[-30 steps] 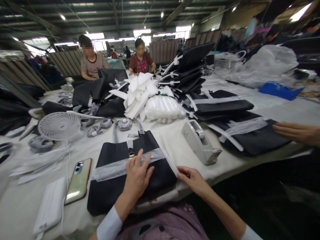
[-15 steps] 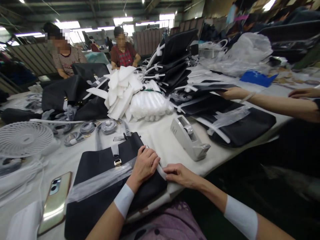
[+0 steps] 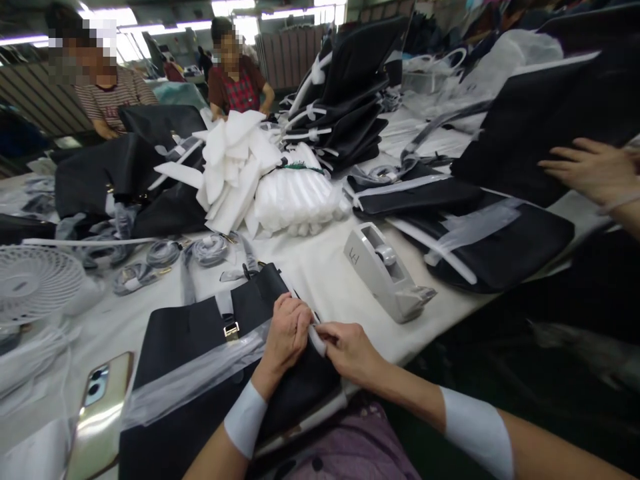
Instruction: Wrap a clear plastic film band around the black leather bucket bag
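Observation:
A black handbag (image 3: 185, 333) lies flat before me, with a gold buckle (image 3: 231, 331) on its strap and a band of translucent wrap (image 3: 200, 377) across its front. A white foam strip (image 3: 316, 341) runs along the bag's right edge. My left hand (image 3: 287, 330) is closed over that edge, fingers curled at the strip; what lies under them is partly hidden. Just to the right, my right hand (image 3: 350, 350) pinches the strip between thumb and fingers. A grey tape dispenser (image 3: 387, 273) stands beyond my right hand.
A phone (image 3: 100, 407) and white fan (image 3: 35, 283) are at left. Wrapped straps (image 3: 210, 250), white foam pieces (image 3: 240, 167) and stacked black bags (image 3: 350, 100) lie farther back. At right, a co-worker's hand (image 3: 595, 170) handles a raised bag (image 3: 545, 127). Two people stand across the table.
My right hand has shifted closer to my left and pinches the strip nearer to it. The co-worker at right has lifted a black bag upright. The view has tilted slightly down.

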Motion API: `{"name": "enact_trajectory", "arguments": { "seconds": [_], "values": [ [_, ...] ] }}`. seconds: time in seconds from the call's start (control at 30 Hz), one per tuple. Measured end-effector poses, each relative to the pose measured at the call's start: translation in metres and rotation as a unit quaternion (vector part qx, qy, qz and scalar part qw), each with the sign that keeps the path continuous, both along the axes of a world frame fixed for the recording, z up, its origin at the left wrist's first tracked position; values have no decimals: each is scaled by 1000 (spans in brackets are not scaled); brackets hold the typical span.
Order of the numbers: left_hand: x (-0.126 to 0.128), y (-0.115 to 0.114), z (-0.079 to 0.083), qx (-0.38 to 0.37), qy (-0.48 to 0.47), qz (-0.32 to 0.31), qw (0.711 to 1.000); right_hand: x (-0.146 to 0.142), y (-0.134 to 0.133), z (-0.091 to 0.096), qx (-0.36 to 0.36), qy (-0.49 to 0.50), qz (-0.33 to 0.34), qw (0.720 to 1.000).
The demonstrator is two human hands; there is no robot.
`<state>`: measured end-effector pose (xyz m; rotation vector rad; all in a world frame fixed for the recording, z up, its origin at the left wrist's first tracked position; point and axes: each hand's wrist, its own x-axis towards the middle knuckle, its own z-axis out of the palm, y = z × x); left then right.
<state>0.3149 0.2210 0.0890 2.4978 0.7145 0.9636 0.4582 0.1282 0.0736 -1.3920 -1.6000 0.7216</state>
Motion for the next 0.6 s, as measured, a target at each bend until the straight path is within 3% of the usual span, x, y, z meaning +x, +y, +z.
{"name": "enact_trajectory", "arguments": {
  "seconds": [0.1,0.17,0.23,0.3,0.43,0.53,0.6],
  "values": [
    [1,1,-1,14,19,5,1000,-4,-6,14,-163,163,-5,973],
    [2,3,-2,32,56,10,998,-11,-4,16,-198,180,-37,963],
    [2,6,-3,44,94,14,995,-21,-1,13,-174,110,-82,975],
    [2,10,-4,47,109,18,993,-31,0,9,-121,-31,-103,987],
    [5,12,0,49,94,12,994,-40,-7,7,-3,-303,-115,946],
    [-4,7,21,49,64,1,997,-30,-19,8,36,-296,-100,949],
    [-30,-1,40,50,26,20,998,-19,-30,8,35,-261,-94,960]
  ]
}}
